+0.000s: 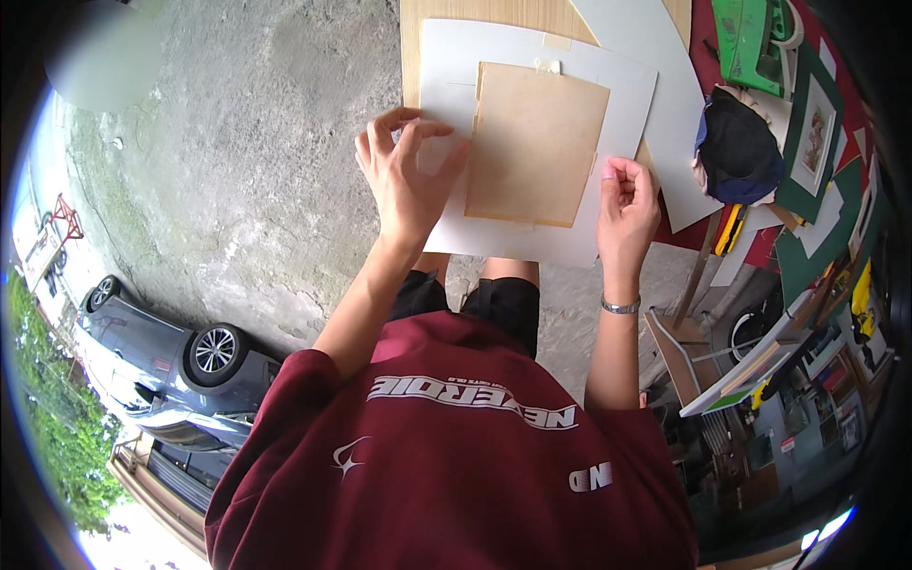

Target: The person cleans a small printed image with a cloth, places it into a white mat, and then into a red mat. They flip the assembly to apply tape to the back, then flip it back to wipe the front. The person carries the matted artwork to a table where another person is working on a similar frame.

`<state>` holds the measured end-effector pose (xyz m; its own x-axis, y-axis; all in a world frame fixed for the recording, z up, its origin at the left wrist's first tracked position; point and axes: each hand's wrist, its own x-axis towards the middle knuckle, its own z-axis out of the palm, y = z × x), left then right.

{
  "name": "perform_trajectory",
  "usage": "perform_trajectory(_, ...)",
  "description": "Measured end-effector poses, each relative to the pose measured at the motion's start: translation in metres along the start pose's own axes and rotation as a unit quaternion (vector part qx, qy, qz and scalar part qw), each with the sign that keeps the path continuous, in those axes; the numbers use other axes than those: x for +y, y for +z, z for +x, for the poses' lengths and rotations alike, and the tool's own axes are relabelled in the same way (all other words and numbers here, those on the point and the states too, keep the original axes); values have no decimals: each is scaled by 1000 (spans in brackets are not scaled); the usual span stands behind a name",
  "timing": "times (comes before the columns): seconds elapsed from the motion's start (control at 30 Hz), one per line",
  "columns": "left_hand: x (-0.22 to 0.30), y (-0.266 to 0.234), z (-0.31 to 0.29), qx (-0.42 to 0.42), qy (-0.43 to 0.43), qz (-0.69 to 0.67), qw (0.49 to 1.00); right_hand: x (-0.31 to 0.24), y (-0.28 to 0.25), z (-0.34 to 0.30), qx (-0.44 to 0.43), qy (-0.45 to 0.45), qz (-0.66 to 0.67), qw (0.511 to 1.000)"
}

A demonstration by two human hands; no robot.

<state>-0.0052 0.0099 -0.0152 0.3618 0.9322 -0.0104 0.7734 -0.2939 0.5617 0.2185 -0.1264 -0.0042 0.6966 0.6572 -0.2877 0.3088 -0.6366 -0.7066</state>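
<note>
1. Concrete ground [256,180] is stretching out at nine o'clock from the tan sheet [537,147].
2. A grey car [157,347] is standing well apart, at eight o'clock.
3. A red-topped table [699,36] is showing at two o'clock, beneath a scatter of boards.
4. A white board [629,100] is lying under the tan sheet, and its margin is showing all round.
5. The tan sheet itself is lying flat near the middle of that board, tilting slightly clockwise.
6. A dark fabric item [741,152] is sitting at three o'clock.
7. A green tape dispenser [750,47] is standing at two o'clock.
8. The left hand [408,171] is hanging at nine o'clock over the board's edge, fingers curving and spread apart; I cannot tell whether its thumb is touching the tan sheet.
9. The right hand [629,198] is hanging at four o'clock over the board's margin, thumb and forefinger pressing together; I cannot tell whether anything is between them.
10. A yellow cutter [730,230] is lying at four o'clock.
11. A pale tape piece [548,66] is sticking at twelve o'clock on the tan sheet's edge.
</note>
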Motion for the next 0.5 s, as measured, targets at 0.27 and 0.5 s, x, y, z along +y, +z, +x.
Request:
perform_trajectory(0.27, 9, 8, -7, 11, -58, -11, 998, -3, 13, -16, 18, -47, -37, 998)
perform_trajectory(0.5, 7, 8, -14, -3, -72, -19, 997, 3, 18, -18, 26, -29, -25, 999)
